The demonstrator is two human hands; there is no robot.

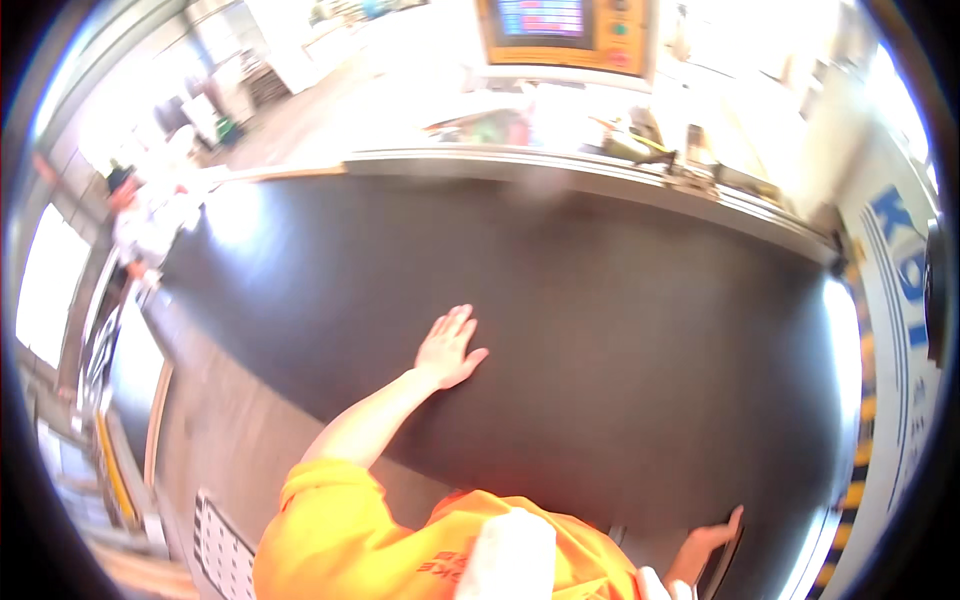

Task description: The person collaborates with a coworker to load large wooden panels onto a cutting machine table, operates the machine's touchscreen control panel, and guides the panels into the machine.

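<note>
A large dark sheet (600, 350) lies flat in front of me and takes up most of the view. Near its middle-left, my left hand (449, 350) rests palm down on the surface, fingers stretched and thumb apart. My right hand (703, 545) is low on the right, at the near edge of the sheet. One of its fingers is stretched out; the others are partly hidden, and I see nothing held in it.
A control panel (612, 38) with a lit screen stands beyond a metal rail (500, 155) along the far edge. Another person (145, 230) stands at the sheet's far left end. On the right is a white machine housing (900, 300) with yellow-black striping (862, 440).
</note>
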